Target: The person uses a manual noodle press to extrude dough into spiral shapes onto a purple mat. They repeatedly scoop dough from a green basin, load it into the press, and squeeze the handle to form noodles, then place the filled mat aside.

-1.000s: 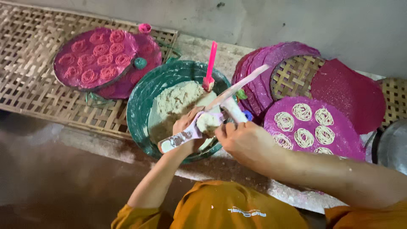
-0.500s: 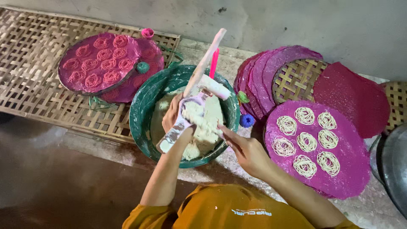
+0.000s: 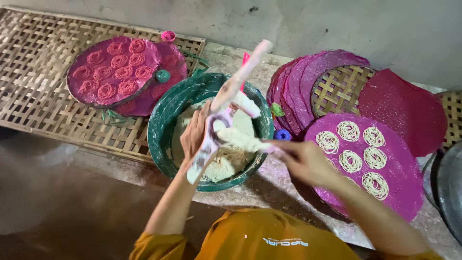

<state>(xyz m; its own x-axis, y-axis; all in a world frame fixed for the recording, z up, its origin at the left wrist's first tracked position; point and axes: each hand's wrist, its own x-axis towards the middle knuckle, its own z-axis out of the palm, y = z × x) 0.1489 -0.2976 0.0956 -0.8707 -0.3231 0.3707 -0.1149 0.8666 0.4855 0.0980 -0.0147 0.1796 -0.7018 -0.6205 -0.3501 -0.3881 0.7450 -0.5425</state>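
My left hand (image 3: 194, 135) grips a pink noodle press (image 3: 226, 96), dusted white with dough, and holds it tilted above a green bowl (image 3: 166, 120). White dough fills the bowl. My right hand (image 3: 301, 161) pinches a lump of white dough (image 3: 243, 139) at the press's open ring. Right of the bowl lies a round purple mat (image 3: 399, 188) carrying several white noodle coils.
A purple tray (image 3: 91, 96) of pink-tinted noodle coils rests on a woven bamboo rack (image 3: 29, 72) at the left. Stacked purple mats (image 3: 298, 82) and a bare woven tray (image 3: 337, 89) lean behind the bowl. A grey metal pan (image 3: 450, 188) sits at the far right.
The press has swung from lying across the bowl to pointing upward. My right hand has moved from the press handle to the dough at its ring.
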